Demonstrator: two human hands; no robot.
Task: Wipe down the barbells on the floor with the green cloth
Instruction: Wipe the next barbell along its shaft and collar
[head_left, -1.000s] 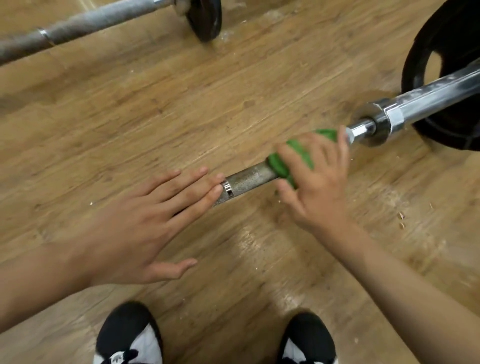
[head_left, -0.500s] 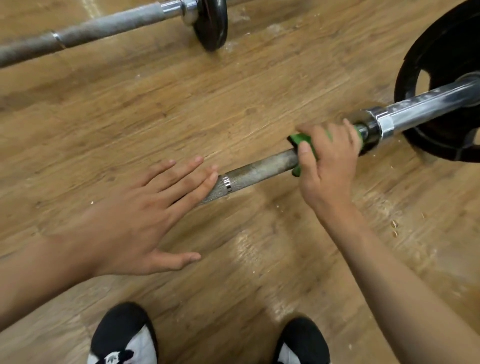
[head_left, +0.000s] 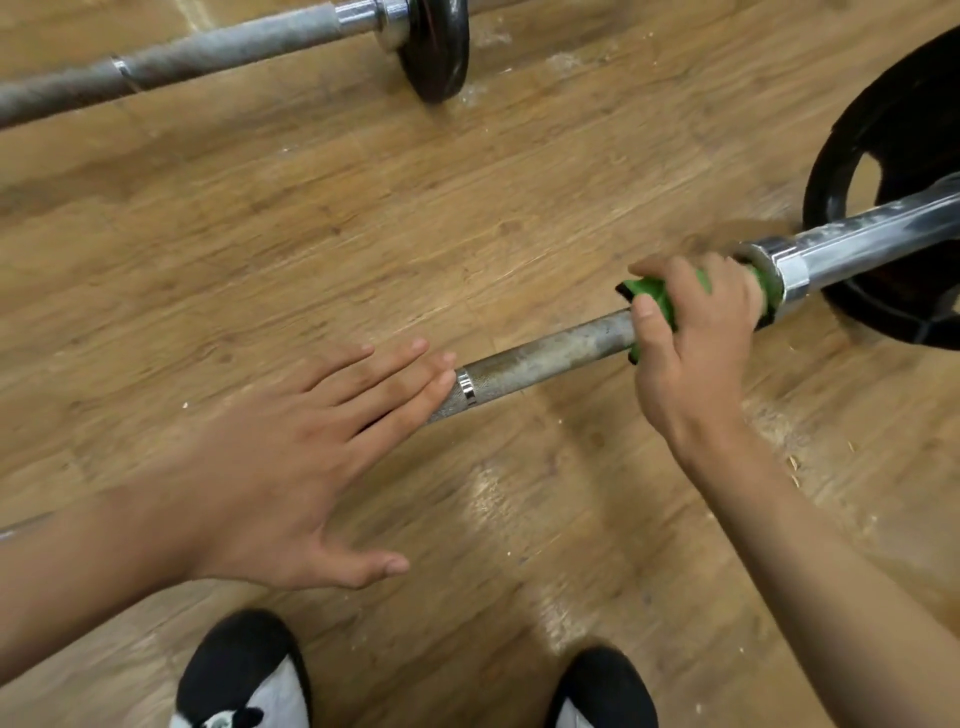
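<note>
A grey knurled barbell shaft (head_left: 545, 361) lies across the wooden floor, running up to a chrome sleeve (head_left: 857, 244) and a black weight plate (head_left: 883, 130) at the right. My right hand (head_left: 691, 332) is wrapped around the shaft with the green cloth (head_left: 657, 301) under its fingers, right against the sleeve collar. My left hand (head_left: 291, 467) lies flat with fingers spread, its fingertips resting on the shaft beside a shiny ring mark.
A second barbell (head_left: 208, 54) with a small black plate (head_left: 436, 47) lies across the floor at the top. My two black and white shoes (head_left: 244, 675) stand at the bottom edge. Dust and small crumbs speckle the floor near the right.
My right hand has slid the green cloth along the shaft to the right, up to the sleeve collar. My left hand has stayed flat on the shaft.
</note>
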